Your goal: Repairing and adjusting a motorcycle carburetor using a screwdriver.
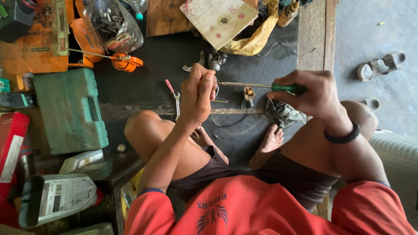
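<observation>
Green tool case (pixel 69 111) sits on the dark floor mat (pixel 148 82), well off to the left of the screwdriver (pixel 261 85). That screwdriver lies level across the middle: right hand (pixel 311 93) wrapped tight round its green handle, shaft running left into the left hand (pixel 198 93), which is fisted shut over the tip and some small part I can't make out. A little wrench (pixel 176 102) lies just below-left of the shaft.
</observation>
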